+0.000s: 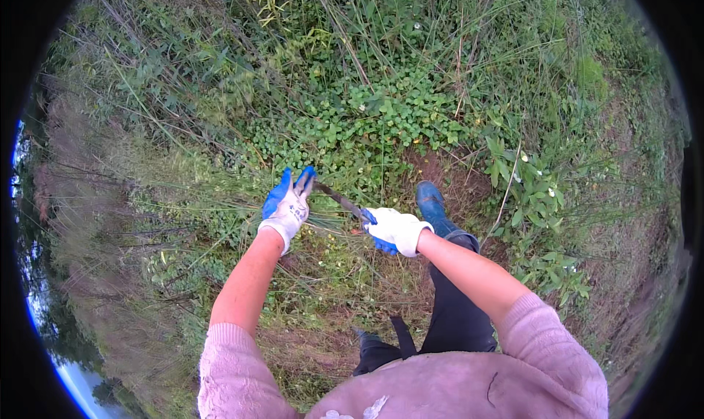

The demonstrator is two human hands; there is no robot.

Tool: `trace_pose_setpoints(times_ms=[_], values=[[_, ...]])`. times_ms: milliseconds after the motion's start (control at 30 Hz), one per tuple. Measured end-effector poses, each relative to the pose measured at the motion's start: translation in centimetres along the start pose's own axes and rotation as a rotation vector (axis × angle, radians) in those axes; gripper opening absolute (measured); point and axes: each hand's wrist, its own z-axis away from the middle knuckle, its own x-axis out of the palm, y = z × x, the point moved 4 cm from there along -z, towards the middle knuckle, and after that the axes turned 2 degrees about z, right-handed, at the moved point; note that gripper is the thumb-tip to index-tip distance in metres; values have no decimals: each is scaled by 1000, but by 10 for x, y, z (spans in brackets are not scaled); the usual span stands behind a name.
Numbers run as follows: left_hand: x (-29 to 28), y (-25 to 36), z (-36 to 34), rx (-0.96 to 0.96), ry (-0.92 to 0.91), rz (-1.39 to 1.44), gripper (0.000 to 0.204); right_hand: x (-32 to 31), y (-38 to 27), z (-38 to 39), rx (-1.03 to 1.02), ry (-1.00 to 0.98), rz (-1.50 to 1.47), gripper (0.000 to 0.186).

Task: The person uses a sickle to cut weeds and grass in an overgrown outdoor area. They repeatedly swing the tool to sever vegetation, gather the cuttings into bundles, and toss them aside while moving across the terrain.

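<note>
My left hand point(288, 205), in a white work glove with blue-coated fingers, is held over the grass with its fingertips apart. My right hand point(396, 231) wears a matching glove, its fingers closed round the near end of a dark, slim, slightly curved tool point(339, 198). That tool slants up and left from my right hand, and its far end reaches the fingertips of my left. Whether they touch is unclear, as is whether it is a blade or a stick. Long green grass stems point(213, 201) lie beside and under my left hand.
Low leafy plants point(381, 118) and tall grass point(411, 23) grow ahead. A patch of bare brown soil point(455, 177) lies by my blue boot point(431, 205). To the right stands a broad-leaved plant with white flowers point(532, 191). Dry brush point(95, 235) fills the left side.
</note>
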Motion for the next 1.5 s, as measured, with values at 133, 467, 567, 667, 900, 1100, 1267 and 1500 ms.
trace_pose_setpoints(times_ms=[133,467,567,667,900,1100,1267,1500], values=[[17,48,-31,129,12,573,25,11,52,65,-8,167,180,26],[22,106,100,180,55,973,17,59,71,282,477,331,-884,28],[45,102,133,39,-36,1101,31,21,43,220,315,443,-942,13],[40,73,176,-154,-227,1351,49,-20,13,126,74,467,-986,8],[34,54,162,-160,-71,1098,66,-131,-83,-87,-58,515,-1112,13],[35,35,125,-96,-199,948,66,-136,-149,-193,-133,309,-950,11],[75,27,93,-241,-310,980,52,-56,-173,-214,-72,-84,-635,10],[115,3,43,-531,-114,356,53,-1,-125,-194,-202,-210,108,17]])
